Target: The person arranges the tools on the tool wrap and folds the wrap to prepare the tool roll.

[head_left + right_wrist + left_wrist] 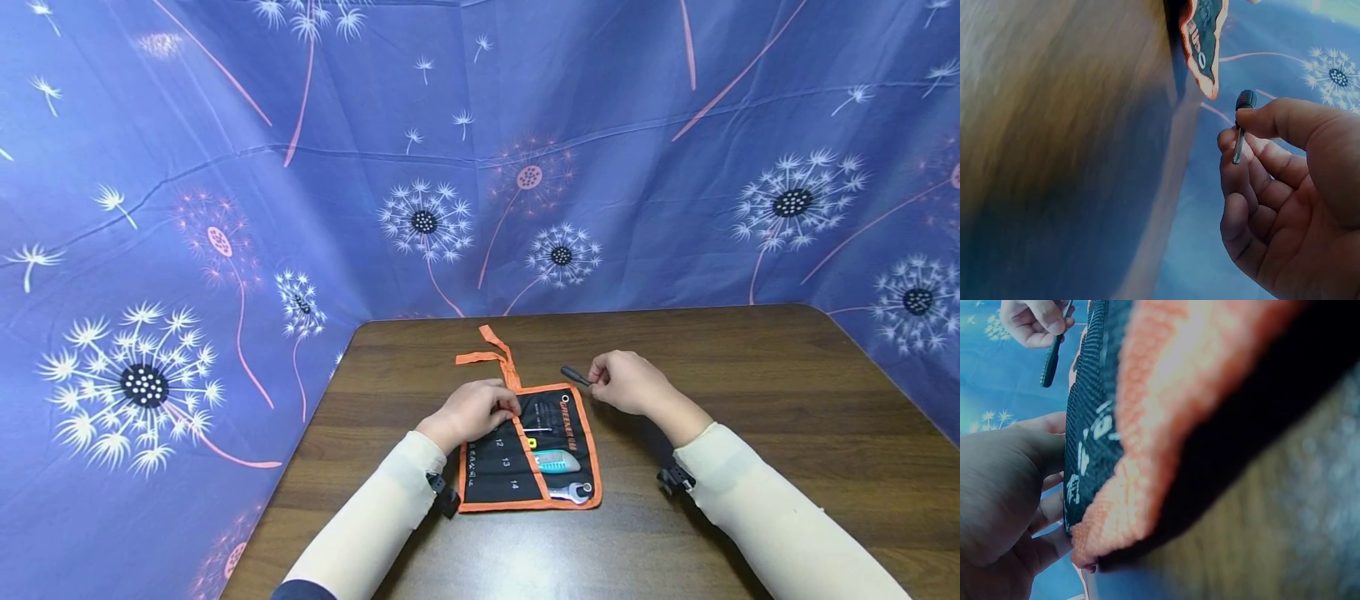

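Left hand [474,410]: pinches the tool pouch [491,483] at its orange pocket edge; some fingertips hidden.
Screwdriver [575,376]: pinched by the right hand [628,382], near the pouch's far right corner.
Handling: a steady pocket edge and light pinch should help.
Wrench [573,492]: near right, left end hidden.
Yellow item [532,442]: unclear.

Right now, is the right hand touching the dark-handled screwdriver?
Touching: the right wrist view shows the right hand pinching the screwdriver, thumb pressed on it near the handle's base.
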`<state>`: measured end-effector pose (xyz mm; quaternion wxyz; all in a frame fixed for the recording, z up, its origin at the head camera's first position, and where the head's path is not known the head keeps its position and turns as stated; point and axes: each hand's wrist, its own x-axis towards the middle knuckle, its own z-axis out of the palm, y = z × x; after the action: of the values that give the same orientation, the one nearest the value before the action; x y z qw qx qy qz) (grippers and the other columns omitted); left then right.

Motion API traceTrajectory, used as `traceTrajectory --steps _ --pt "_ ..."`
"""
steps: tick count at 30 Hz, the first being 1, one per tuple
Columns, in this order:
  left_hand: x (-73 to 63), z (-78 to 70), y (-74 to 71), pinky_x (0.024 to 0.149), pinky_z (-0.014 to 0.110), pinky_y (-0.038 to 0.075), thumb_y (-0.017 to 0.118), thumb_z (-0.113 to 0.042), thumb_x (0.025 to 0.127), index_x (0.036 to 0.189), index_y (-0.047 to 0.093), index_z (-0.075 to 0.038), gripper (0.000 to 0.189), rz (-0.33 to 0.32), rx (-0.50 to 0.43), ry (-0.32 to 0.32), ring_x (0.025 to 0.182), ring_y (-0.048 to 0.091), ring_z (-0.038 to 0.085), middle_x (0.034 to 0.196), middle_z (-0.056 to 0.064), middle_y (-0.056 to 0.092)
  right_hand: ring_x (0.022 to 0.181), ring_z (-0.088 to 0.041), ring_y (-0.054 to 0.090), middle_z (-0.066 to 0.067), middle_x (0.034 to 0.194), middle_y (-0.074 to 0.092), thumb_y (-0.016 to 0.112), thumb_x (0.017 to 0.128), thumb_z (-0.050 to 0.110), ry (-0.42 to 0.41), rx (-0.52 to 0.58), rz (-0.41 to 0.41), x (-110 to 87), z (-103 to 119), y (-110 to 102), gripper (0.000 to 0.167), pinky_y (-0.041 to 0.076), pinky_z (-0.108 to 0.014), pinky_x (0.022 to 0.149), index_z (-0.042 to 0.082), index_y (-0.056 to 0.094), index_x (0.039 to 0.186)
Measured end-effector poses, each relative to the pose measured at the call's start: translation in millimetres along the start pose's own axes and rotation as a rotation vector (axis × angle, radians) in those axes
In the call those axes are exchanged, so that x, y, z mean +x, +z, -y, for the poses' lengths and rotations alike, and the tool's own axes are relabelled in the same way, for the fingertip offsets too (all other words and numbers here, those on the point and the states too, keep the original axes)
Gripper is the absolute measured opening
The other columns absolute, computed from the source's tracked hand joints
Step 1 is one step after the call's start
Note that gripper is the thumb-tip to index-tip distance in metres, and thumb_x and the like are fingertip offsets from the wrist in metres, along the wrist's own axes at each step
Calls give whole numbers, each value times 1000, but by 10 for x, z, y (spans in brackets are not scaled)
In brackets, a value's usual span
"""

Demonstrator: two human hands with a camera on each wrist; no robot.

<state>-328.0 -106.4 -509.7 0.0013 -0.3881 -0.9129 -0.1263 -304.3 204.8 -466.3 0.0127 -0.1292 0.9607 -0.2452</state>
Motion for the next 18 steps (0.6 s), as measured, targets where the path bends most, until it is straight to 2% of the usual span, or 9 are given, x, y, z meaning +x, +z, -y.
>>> traceTrajectory --steps 9,18 --pt "-5 -2 -6 79 27 51 73 -24 101 101 73 -35 11 2 -30 -11 86 56 2 95 -16 59 65 -16 55 2 76 63 75 91 11 -11 24 3 26 62 60 4 44 -34 60 11 72 89" --pt "-8 -7 -5 77 27 50 74 -25 101 100 72 -34 9 -13 -33 -15 85 55 4 94 -15 57 63 -14 55 3 76 63 72 92 7 -67 31 14 33 140 85 5 45 -34 58 9 76 93"
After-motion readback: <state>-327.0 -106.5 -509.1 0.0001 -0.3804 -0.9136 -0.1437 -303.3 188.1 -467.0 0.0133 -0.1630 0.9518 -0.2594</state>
